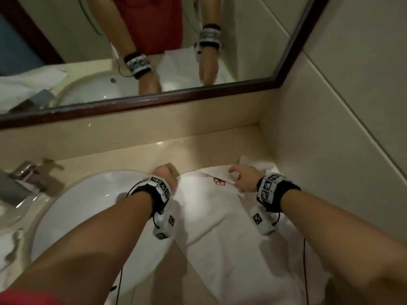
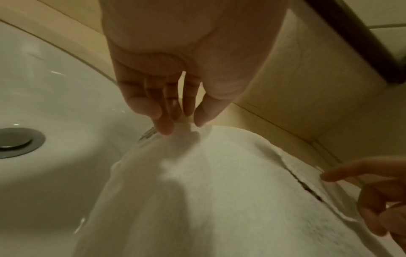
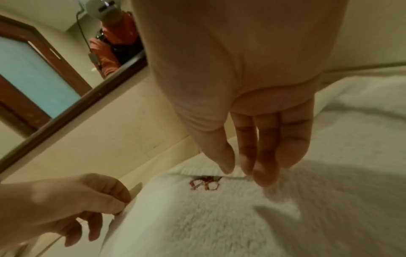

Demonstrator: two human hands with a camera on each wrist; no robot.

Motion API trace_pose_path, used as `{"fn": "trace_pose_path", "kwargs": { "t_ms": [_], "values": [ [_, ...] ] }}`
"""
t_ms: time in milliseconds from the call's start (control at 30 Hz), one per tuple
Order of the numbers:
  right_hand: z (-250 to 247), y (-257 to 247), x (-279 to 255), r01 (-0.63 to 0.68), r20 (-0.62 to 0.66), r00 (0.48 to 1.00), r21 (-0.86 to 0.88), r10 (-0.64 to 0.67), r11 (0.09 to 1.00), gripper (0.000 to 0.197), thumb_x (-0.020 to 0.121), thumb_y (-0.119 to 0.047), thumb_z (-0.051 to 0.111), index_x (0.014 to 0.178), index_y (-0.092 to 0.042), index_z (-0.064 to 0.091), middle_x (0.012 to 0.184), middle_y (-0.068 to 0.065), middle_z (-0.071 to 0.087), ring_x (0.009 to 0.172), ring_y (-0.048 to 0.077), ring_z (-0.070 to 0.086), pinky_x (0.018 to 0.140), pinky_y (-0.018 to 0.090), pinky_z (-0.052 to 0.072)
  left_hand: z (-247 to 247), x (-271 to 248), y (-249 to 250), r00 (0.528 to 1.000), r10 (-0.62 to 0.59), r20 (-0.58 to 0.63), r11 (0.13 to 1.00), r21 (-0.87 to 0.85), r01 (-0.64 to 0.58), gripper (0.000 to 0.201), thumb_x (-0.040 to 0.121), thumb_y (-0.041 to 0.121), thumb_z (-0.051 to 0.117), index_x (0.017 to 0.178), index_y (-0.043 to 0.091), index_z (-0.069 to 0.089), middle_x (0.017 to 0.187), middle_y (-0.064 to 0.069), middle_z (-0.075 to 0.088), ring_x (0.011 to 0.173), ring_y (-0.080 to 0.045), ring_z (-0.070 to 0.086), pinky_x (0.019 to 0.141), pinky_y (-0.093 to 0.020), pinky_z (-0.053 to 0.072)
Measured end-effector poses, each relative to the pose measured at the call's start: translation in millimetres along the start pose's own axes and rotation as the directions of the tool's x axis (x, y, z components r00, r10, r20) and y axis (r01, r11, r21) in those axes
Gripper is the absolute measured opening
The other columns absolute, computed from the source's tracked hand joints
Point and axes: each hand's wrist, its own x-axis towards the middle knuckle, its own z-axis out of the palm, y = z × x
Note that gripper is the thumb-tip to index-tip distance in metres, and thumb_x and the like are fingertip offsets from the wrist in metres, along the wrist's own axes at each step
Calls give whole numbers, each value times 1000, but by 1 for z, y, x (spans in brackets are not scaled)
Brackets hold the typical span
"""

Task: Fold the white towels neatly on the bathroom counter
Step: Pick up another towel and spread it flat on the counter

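Observation:
A white towel (image 1: 220, 227) with a red embroidered mark (image 1: 219, 181) lies on the beige counter (image 1: 198, 150), right of the sink, and its near part hangs over the front edge. My left hand (image 1: 165, 172) is at the towel's far left corner. In the left wrist view the left hand (image 2: 179, 124) pinches that corner of the towel (image 2: 208, 191) between thumb and fingers. My right hand (image 1: 239, 178) is at the far edge beside the red mark. In the right wrist view the right hand (image 3: 243, 172) has relaxed fingers pointing down, tips at the towel (image 3: 208, 217), holding nothing.
A white sink basin (image 1: 88, 205) with a metal drain (image 2: 15, 142) lies to the left, partly under the towel. A chrome faucet (image 1: 19, 183) stands at far left, near more white cloth (image 1: 8, 245). A framed mirror (image 1: 154, 51) rises behind; a tiled wall (image 1: 330, 172) closes the right.

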Motion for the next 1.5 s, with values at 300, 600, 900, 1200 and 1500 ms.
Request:
{"fn": "trace_pose_path", "kwargs": {
  "t_ms": [300, 600, 900, 1200, 1500],
  "values": [
    [-4, 3, 34, 72, 42, 997, -240, -64, 968, 37, 81, -18, 70, 115, -19, 57, 118, 7, 60, 102, 25, 58, 81, 28, 47, -4, -10, -2, 995, -102, -10, 992, 70, 102, 9, 81, 16, 67, 89, 13, 64, 82, -4, 64, 90, -28, 70, 79, -39, 59],
    [-27, 9, 62, 74, -49, 996, -116, -80, 991, 9, 83, -23, 69, 79, -17, 63, 90, 4, 65, 85, 21, 61, 67, 25, 43, 8, -12, -8, 971, -236, 38, 928, -287, 236, 22, 84, 2, 66, 92, 20, 54, 80, -11, 64, 55, -25, 61, 57, -34, 56],
    [-50, 7, 79, 127, -217, 973, 217, -79, 968, 4, 97, -17, 49, 98, -14, 48, 89, 5, 55, 69, 22, 54, 52, 31, 48, -5, 7, -7, 992, -99, -81, 994, -60, 94, 3, 79, 29, 59, 80, 28, 56, 77, 4, 62, 70, -19, 60, 65, -30, 52],
    [-68, 16, 109, 112, -385, 922, 153, -45, 982, 5, 96, -19, 51, 93, -15, 53, 92, 8, 61, 75, 25, 59, 66, 35, 52, -28, 52, 34, 936, -165, -310, 973, -207, 103, 13, 88, 18, 47, 91, 13, 58, 99, -16, 65, 87, -35, 63, 79, -36, 55],
    [-88, 28, 133, 8, -442, 897, 36, 8, 999, 32, 96, -20, 51, 126, -8, 51, 130, 15, 53, 122, 34, 48, 103, 45, 41, -33, 89, 71, 899, -150, -412, 948, -319, 12, 6, 88, 14, 52, 94, 14, 54, 103, -7, 50, 90, -28, 52, 77, -25, 35]
  ]
}}
